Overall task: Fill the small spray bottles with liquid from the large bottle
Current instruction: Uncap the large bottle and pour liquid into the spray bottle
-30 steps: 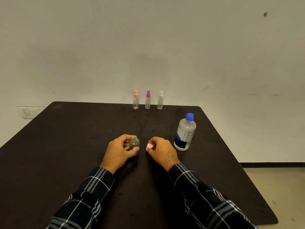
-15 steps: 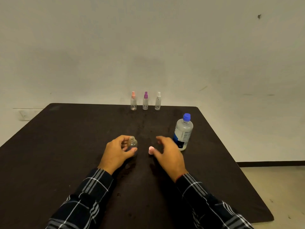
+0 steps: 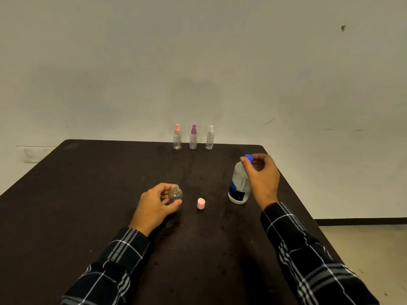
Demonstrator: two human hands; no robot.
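Left hand (image 3: 154, 203) grips the open vial (image 3: 176, 194); right hand (image 3: 262, 179) pinches the cap (image 3: 249, 157) atop the bottle (image 3: 239, 188). Unsteadied, twisting could topple it.

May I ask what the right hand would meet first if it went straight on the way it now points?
The blue cap of the large bottle: the right hand seems to pinch it, though depth is unclear. The left hand grips the small bottle.

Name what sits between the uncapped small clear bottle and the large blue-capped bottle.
A small pink plastic cap on the dark table, in the head view.
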